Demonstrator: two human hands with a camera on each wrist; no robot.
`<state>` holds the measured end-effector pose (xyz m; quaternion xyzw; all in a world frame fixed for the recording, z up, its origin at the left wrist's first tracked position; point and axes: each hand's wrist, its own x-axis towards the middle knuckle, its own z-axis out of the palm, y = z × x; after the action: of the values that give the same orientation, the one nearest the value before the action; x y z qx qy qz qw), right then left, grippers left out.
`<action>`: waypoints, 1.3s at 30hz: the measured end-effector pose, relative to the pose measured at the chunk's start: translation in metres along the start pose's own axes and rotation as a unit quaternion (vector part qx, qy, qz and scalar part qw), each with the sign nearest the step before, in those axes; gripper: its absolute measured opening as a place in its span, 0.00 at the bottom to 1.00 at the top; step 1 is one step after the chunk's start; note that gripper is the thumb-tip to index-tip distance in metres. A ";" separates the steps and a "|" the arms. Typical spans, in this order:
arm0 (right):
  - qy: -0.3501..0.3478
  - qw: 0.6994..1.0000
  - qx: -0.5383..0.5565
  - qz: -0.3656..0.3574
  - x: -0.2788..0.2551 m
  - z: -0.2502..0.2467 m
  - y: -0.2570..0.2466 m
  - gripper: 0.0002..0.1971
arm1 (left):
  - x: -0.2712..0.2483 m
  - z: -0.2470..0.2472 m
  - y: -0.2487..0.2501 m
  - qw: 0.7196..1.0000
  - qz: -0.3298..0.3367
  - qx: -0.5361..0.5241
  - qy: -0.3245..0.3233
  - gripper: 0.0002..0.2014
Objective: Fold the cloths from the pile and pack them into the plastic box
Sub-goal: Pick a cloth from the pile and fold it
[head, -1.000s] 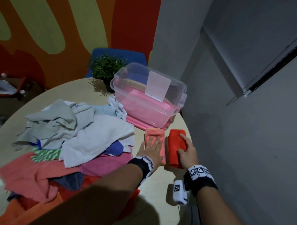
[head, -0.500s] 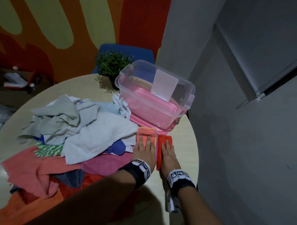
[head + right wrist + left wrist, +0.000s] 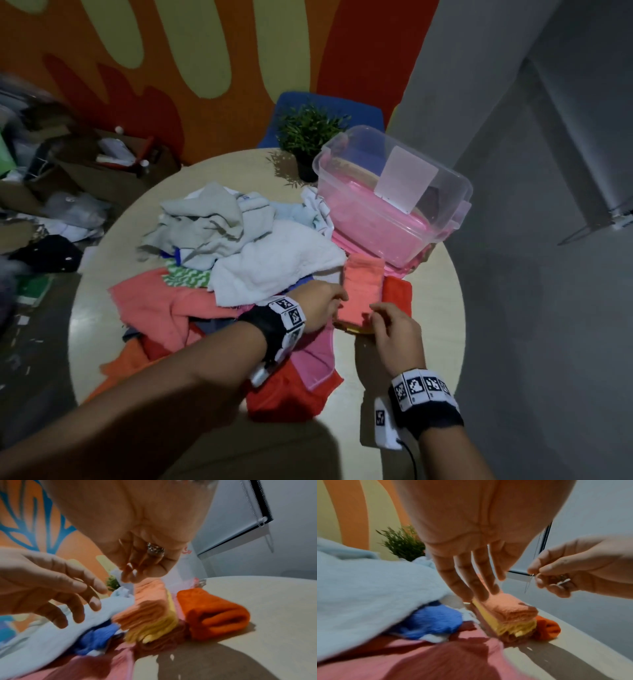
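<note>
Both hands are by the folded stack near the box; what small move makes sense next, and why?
Probably close both hands on the folded stack and lift it. The left hand and right hand flank it with loose fingers, neither gripping yet. It sits just in front of the plastic box, which is open. The folded orange cloth beside it could follow.

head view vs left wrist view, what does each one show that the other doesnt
Only the head view shows the plastic box, the whole round table and the full cloth pile.

Only the left wrist view shows that the folded stack is layered: a peach cloth on a yellow cloth, with a darker one beneath.

Both show the left hand at the stack's side, the right hand, the orange folded cloth beside the stack, and the potted plant.
</note>
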<state>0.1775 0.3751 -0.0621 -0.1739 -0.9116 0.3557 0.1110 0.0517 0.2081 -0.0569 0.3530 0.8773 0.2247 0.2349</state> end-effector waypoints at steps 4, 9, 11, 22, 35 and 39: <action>-0.126 0.991 0.040 -0.008 -0.037 0.035 -0.031 0.07 | -0.053 -0.018 -0.035 0.996 -0.029 0.046 -0.070 0.10; -0.320 0.944 -0.077 0.020 -0.076 0.098 -0.053 0.22 | -0.108 -0.020 -0.072 0.991 -0.044 0.019 -0.124 0.08; -0.354 0.926 -0.127 0.030 -0.094 0.118 -0.059 0.24 | -0.122 -0.020 -0.081 0.992 -0.038 -0.012 -0.121 0.07; -0.128 0.986 -0.096 0.040 -0.104 0.127 -0.118 0.03 | -0.144 -0.009 -0.106 0.990 0.088 -0.065 -0.087 0.25; 0.050 0.998 0.044 0.003 -0.071 0.051 -0.205 0.20 | -0.132 -0.115 -0.083 0.930 0.117 -0.342 0.073 0.25; 0.094 0.995 0.030 -0.020 -0.062 0.024 -0.209 0.20 | -0.137 -0.132 -0.085 0.922 0.157 -0.340 0.099 0.16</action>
<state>0.1768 0.1921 0.0596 -0.1851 -0.8895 0.3624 0.2079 0.0205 0.0234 0.0346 0.3612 0.7005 0.5768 0.2146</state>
